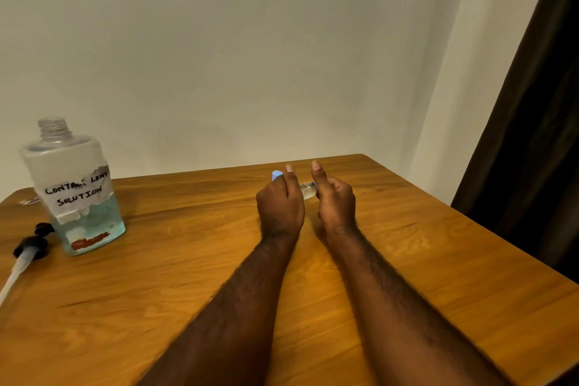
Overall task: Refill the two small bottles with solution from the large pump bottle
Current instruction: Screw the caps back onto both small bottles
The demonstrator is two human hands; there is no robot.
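Note:
The large clear bottle [75,185], labelled "contact lens solution", stands at the table's left. Its neck is open and blue liquid fills its lower part. Its black pump head with tube [29,249] lies on the table beside it. Near the far edge, my left hand [280,204] is curled round a small item. Only that item's blue cap [276,175] shows above the fingers. Close by, my right hand [336,200] holds a small clear bottle [307,192] with its thumb raised. Most of this bottle is hidden behind the hands.
The wooden table [407,260] stands against a pale wall, and its right edge runs diagonally toward me. A dark curtain [532,135] hangs at the right. A small scrap [28,201] lies behind the large bottle.

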